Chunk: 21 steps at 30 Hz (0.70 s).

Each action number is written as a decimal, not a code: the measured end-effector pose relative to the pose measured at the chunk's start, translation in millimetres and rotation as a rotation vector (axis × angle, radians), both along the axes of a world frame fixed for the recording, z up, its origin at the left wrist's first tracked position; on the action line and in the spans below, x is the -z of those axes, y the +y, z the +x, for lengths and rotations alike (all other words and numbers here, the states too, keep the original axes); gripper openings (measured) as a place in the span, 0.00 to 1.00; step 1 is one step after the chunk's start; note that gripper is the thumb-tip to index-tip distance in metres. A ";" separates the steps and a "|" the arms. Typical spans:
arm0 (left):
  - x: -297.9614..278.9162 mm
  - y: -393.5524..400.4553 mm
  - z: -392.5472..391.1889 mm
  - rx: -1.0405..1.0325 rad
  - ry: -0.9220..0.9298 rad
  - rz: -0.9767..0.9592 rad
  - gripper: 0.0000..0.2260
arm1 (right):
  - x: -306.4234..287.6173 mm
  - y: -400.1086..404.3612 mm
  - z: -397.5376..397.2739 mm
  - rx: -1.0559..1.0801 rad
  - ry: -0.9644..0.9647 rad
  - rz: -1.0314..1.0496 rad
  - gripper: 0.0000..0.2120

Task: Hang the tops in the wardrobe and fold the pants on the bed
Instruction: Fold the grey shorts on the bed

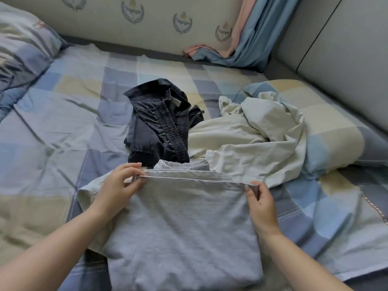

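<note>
Single head view; looks forward and down, close over bed (pixel 63 127); no second view.

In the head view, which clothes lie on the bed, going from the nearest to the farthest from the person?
Grey garment, pinched at its far edge by the left hand and right hand → cream garment → dark navy pants.
</note>
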<state>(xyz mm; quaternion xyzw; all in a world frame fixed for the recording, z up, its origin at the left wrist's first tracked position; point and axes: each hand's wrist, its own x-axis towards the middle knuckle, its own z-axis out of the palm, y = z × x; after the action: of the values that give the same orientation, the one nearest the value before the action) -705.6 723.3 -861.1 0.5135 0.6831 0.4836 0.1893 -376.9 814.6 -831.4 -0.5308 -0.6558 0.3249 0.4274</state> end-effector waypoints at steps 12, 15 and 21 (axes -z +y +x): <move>-25.5 -0.5 31.0 -0.120 0.453 -0.016 0.09 | 49.5 62.0 -29.3 0.016 -0.102 -0.217 0.09; -16.4 -9.7 83.7 0.194 0.772 -0.006 0.18 | 53.2 63.2 -30.1 0.026 -0.171 -0.225 0.12; 8.7 28.9 105.5 0.182 0.937 -0.395 0.31 | 11.2 43.1 -34.9 -0.122 -0.431 0.002 0.19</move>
<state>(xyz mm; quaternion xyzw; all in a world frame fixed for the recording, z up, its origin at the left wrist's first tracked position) -600.1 752.2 -869.8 0.6869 0.7253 0.0448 -0.0024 -411.8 857.7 -842.6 -0.5470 -0.7631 0.2285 0.2574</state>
